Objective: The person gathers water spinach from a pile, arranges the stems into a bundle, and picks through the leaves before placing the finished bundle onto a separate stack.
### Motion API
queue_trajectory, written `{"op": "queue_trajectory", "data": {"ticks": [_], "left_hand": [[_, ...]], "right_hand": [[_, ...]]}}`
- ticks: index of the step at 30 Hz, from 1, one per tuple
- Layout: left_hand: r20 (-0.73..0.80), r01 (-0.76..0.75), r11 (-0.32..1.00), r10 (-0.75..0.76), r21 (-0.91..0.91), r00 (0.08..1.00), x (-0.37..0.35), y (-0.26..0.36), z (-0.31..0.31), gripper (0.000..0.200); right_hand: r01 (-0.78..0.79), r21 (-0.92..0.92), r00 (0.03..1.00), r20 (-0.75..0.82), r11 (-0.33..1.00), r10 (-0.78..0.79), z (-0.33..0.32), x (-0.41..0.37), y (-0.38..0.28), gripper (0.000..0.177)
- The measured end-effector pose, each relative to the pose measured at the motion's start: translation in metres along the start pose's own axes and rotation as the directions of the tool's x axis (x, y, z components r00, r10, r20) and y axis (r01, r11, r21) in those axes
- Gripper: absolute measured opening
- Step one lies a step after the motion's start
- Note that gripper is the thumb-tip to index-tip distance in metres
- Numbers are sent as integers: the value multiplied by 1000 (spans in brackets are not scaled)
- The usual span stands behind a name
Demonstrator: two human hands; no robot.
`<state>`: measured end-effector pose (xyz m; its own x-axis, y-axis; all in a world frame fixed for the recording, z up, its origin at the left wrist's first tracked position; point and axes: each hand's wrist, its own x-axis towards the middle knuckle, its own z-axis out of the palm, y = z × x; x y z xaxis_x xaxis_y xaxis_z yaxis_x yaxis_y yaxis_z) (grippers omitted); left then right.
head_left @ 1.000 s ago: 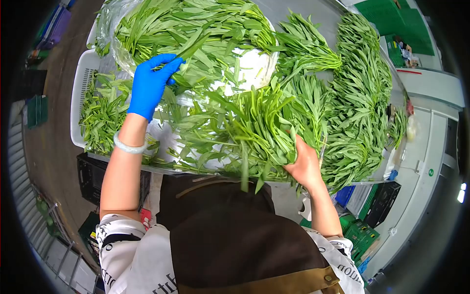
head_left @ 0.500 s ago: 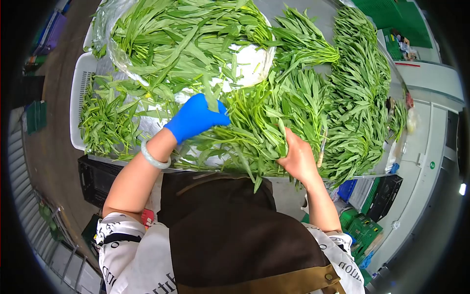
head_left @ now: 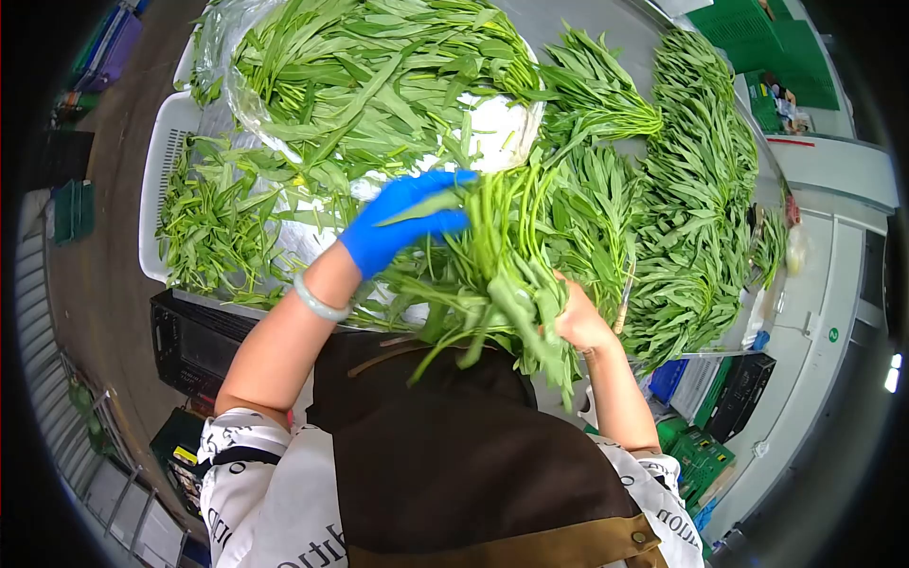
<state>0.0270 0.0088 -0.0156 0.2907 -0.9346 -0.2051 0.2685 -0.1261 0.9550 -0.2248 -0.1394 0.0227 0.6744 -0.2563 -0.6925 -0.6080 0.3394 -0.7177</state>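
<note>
My left hand [head_left: 402,220], in a blue glove, is at the left side of a bunch of leafy green stems [head_left: 502,246]. Its fingers are apart, with a single leaf lying across them. My bare right hand [head_left: 576,317] grips the lower right of that bunch, its fingertips partly hidden by leaves. Pale stem ends point up and away from me, while leaves droop over the table's front edge. Just right of my right hand lies a knife [head_left: 625,298] with a light handle.
A large pile of greens [head_left: 369,76] on clear plastic lies at the back. Loose leaves fill a white basket [head_left: 156,204] at left. Bundled greens [head_left: 696,189] line the metal table's right side, with another bundle [head_left: 606,90] nearby. Crates [head_left: 194,346] stand below.
The bunch has turned more upright and its leaves now hang lower toward me. My left hand has opened and moved right. My right hand has shifted slightly down.
</note>
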Motion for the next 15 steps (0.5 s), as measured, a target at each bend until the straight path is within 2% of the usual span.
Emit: {"op": "queue_trajectory", "data": {"ticks": [1, 2, 3, 4, 5, 7, 9, 10, 11, 12, 13, 14, 15], "left_hand": [[-128, -57, 984, 79, 167, 989, 7, 2, -19, 35], [-376, 1, 973, -90, -230, 922, 9, 3, -24, 28], [-491, -108, 941, -67, -320, 868, 16, -11, -47, 27], [-573, -165, 912, -89, -376, 815, 13, 6, -55, 26], [-578, -60, 964, -106, -260, 809, 10, 1, -76, 28], [-480, 27, 994, -75, -105, 874, 0, 19, -71, 35], [-305, 32, 996, -55, -79, 951, -8, 28, -53, 39], [-213, 34, 997, -47, -65, 976, -11, 32, -41, 40], [-112, 59, 995, -67, -78, 991, -12, 29, -29, 41], [-58, 78, 974, -67, 211, 996, -15, 36, -15, 39], [-3, -72, 989, 73, 132, 997, -13, 22, 0, 43], [-23, 20, 991, -18, 129, 1000, -12, 17, 6, 38], [-41, 112, 986, -108, 125, 993, -11, 18, 10, 34]], "right_hand": [[-96, 219, 995, 35, 971, 91, 0, -1, 1, 82], [37, 79, 998, 53, 996, -41, -10, -2, 18, 85], [-6, 141, 999, 51, 990, -1, -9, -9, 17, 85], [-44, 204, 998, 53, 978, 34, -7, -16, 14, 85], [-78, 267, 996, 58, 960, 65, -5, -18, 11, 85], [-41, 223, 999, -11, 974, 45, -6, -18, 16, 83], [-50, 151, 995, -73, 987, 61, -9, -14, 26, 83], [21, 196, 994, -105, 980, -1, 1, -16, 14, 81], [13, 183, 998, -62, 983, -1, 2, -13, 13, 80], [4, 168, 1000, -19, 986, 0, 2, -8, 12, 79], [-6, 151, 1000, 23, 989, 2, 2, -5, 10, 78], [-107, 236, 994, 40, 966, 100, 6, -7, 2, 74], [-71, 187, 998, 17, 980, 69, 7, -7, 3, 75]]}}
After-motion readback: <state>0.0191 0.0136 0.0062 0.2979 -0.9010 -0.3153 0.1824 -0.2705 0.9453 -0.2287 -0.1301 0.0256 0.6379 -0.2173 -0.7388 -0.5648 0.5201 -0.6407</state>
